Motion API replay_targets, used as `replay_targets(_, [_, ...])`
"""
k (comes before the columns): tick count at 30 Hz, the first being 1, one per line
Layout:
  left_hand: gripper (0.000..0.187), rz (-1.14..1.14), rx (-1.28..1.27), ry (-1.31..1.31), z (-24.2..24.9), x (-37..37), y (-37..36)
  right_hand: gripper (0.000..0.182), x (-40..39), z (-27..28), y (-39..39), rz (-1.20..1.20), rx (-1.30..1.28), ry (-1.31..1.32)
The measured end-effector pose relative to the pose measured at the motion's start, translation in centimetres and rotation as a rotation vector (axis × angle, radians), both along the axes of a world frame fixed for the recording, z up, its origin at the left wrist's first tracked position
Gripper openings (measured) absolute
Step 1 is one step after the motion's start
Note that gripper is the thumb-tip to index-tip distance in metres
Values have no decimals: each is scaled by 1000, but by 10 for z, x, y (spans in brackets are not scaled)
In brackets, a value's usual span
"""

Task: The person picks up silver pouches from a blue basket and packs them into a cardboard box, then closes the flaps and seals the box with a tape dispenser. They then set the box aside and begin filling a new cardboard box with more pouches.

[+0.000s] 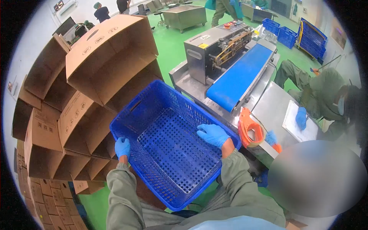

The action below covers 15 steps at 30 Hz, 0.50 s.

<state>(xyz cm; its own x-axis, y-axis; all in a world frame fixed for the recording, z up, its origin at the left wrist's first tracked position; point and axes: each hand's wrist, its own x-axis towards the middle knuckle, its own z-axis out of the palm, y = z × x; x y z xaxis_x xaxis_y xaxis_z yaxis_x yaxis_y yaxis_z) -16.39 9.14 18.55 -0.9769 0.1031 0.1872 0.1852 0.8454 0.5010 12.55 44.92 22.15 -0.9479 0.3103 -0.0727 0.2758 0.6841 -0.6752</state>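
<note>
In front of my body is a tilted blue plastic crate (174, 149) with perforated walls and a grid floor; nothing lies in it. My left hand (122, 147), in a blue glove, has its fingers curled on the crate's left rim. Gloved in blue as well, my right hand (212, 135) reaches over the right corner. Its fingers stretch out, thumb apart, across the inside of the crate. An orange tape dispenser (251, 128) rests on the metal table just right of that hand.
Open cardboard boxes (111, 57) are stacked high on the left. Ahead stands a machine with a blue conveyor belt (243, 78). At right, a seated person's gloved hand (301, 118) rests on white paper (293, 124). More blue crates (286, 37) and a metal bin (184, 17) stand farther back.
</note>
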Motion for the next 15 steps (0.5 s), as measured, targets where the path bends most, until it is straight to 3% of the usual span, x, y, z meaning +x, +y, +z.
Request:
replay_targets(2, [35,-6,-26,96,-8,-3,-2,46,-1,-2,2,8,-6,-5])
replay_targets(5, [33,-23,-38,-25,2,-1,-2,43,-4,-9,2,2,19,57])
replay_targets(15, [34,1,-55,-67,8,2,2,40,-6,-12,3,-3,-30,46])
